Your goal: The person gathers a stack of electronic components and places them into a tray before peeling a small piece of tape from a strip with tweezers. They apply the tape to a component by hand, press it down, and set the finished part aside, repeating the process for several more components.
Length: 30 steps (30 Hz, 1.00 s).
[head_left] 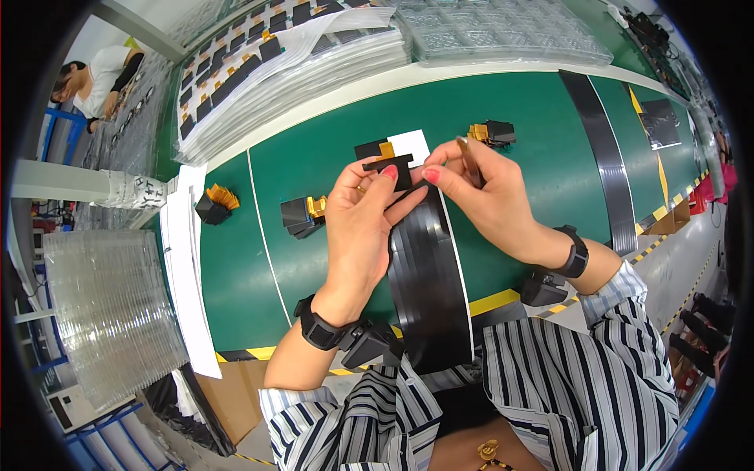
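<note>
Thumb and fingers of my left hand (357,228) are closed on a small flat black panel (402,174) with a black strip along its top. An orange flex cable (386,149) shows just above it; I cannot tell whether it belongs to that panel. My right hand (499,196) is closed, thumb and index pinched near the panel's right edge; what lies between those tips is too small to make out. A slim metallic tool like tweezers (472,163) is tucked in its fingers. A white card (410,145) lies just beyond my hands, over the black ribbed strip (428,275).
Stacks of black panels with orange cables lie left (298,217), far left (210,208) and right (499,133) on the green mat (542,173). Panel-filled trays (306,86) and clear trays (503,31) stand behind. A second black strip (603,157) crosses rightward. A person (102,78) sits far left.
</note>
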Available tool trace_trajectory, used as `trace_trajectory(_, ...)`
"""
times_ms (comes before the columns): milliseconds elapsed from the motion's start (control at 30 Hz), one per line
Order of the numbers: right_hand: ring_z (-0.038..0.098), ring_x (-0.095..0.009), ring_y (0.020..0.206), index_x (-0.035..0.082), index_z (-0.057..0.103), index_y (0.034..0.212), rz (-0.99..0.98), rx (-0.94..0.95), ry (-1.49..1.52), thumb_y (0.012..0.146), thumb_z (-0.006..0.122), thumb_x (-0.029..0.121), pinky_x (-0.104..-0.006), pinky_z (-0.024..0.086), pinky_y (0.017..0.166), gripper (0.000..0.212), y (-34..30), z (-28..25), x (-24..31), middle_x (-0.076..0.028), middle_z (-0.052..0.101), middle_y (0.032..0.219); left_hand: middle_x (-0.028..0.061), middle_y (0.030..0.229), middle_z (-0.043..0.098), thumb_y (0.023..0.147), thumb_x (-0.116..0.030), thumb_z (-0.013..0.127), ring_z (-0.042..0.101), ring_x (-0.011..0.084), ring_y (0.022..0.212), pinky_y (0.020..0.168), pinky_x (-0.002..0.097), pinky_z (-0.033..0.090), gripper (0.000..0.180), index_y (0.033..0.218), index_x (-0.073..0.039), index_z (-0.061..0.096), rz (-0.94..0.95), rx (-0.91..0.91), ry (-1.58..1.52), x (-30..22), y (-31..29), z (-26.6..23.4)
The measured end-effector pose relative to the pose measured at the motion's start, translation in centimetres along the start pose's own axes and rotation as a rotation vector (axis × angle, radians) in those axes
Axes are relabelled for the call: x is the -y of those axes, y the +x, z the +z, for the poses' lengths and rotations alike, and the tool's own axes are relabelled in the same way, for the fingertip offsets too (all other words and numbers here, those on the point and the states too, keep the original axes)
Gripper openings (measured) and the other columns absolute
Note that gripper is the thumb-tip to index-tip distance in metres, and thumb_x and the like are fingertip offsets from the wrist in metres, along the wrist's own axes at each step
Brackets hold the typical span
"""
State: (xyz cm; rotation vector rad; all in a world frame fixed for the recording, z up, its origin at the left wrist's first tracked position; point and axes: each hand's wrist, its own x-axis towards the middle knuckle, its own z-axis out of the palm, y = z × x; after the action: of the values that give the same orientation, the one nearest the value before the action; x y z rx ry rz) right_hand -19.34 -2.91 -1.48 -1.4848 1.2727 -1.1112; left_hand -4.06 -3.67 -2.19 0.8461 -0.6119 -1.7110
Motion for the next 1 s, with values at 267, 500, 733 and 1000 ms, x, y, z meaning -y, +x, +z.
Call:
trace_trajectory(267,0.035,0.001,0.056,0.001,0.058,0.094,-0.046,-0.012,-0.053,0.082,0.059,0.006,-0.0157,0.026,0.047,0.012,-0.25,0.12,0.0,0.007,0.049,0.065,0.01,0.09,0.058,0.084,-0.001,0.051,0.061,0.0172,0.082,0.076,0.0306,0.053,0.013,0.096,0.001,0.048,0.006,0.024,0.04,0.45,-0.49,0.37)
trace_trajectory(500,0.035,0.002,0.055,0.001,0.058,0.093,-0.033,-0.019,-0.033,0.082,0.06,0.005,-0.0157,0.026,0.047,0.012,-0.15,0.15,-0.14,0.007,0.05,0.065,0.0099,0.091,0.058,0.084,0.0,0.051,0.06,0.0161,0.083,0.076,0.0303,0.053,0.011,0.094,0.001,0.049,-0.012,0.048,0.055,0.49,-0.57,0.32)
trace_trajectory(733,0.037,0.002,0.056,0.001,0.058,0.09,0.01,-0.023,0.019,0.081,0.06,0.005,-0.015,0.028,0.048,0.01,-0.13,0.21,-0.05,0.007,0.052,0.066,0.0093,0.091,0.058,0.084,0.001,0.051,0.06,0.0146,0.084,0.077,0.0305,0.053,0.008,0.091,0.001,0.05,-0.033,0.095,0.08,0.45,-0.55,0.07)
trace_trajectory(1000,0.038,0.002,0.056,0.001,0.056,0.084,0.103,0.081,0.173,0.081,0.059,0.005,-0.0154,0.029,0.049,0.006,0.44,-0.57,-0.13,0.007,0.05,0.066,0.0074,0.09,0.058,0.083,0.0,0.054,0.057,0.0099,0.08,0.074,0.0242,0.05,0.011,0.093,0.001,0.051,-0.093,0.122,0.141,-0.01,-0.4,-0.11)
